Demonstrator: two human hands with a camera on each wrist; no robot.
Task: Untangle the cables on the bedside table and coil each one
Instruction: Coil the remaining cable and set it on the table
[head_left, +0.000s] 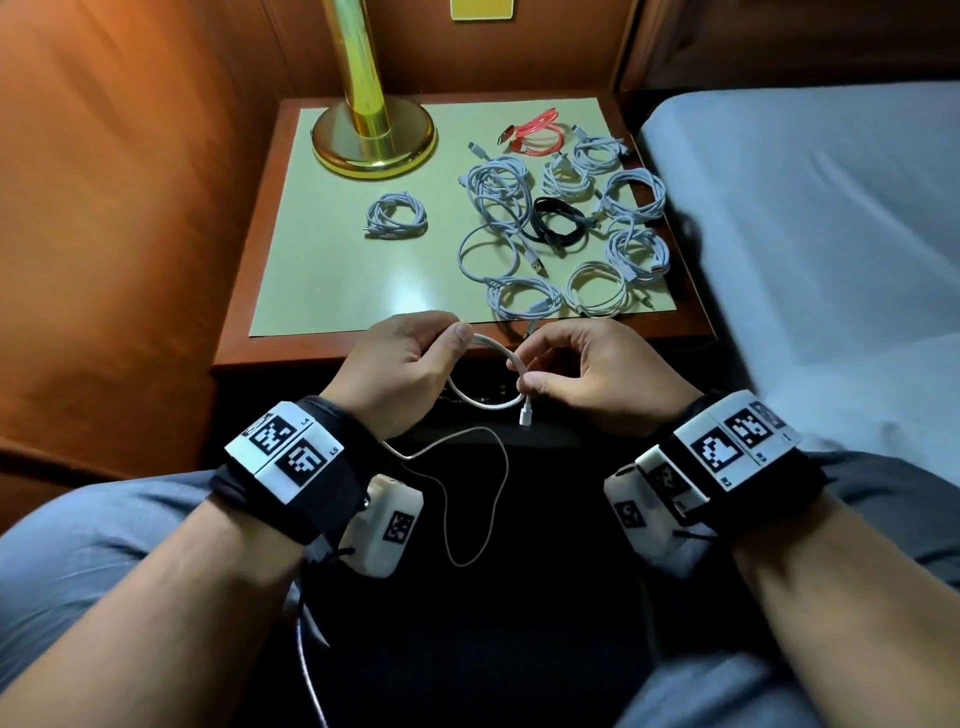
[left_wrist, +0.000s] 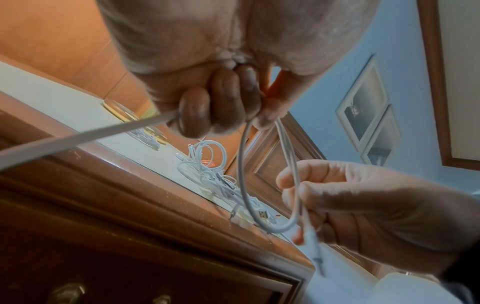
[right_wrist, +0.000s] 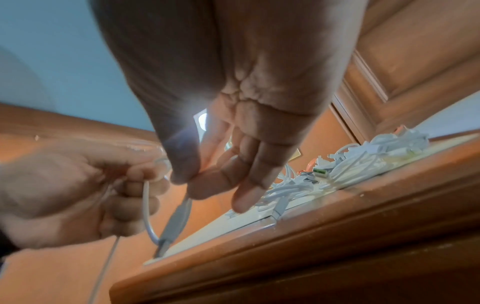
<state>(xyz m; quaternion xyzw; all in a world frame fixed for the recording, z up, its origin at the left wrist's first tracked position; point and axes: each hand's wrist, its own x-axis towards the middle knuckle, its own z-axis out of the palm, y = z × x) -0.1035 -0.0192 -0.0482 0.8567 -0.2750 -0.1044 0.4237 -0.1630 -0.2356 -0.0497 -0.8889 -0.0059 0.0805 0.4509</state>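
We pinch the white cable (head_left: 488, 349) in front of the counter (head_left: 332, 280), left hand (head_left: 400, 364) gripping the loop, right hand (head_left: 587, 364) pinching beside the plug; we should keep turns even, slack untwisted.

From the head we look down on the counter (head_left: 332, 291) and both hands, while our wrist cameras peer up close beneath each palm, sharing the counter's front edge.

Cable coils (head_left: 566, 218) crowd the table's right; lamp base (head_left: 373, 139) blocks rear left.
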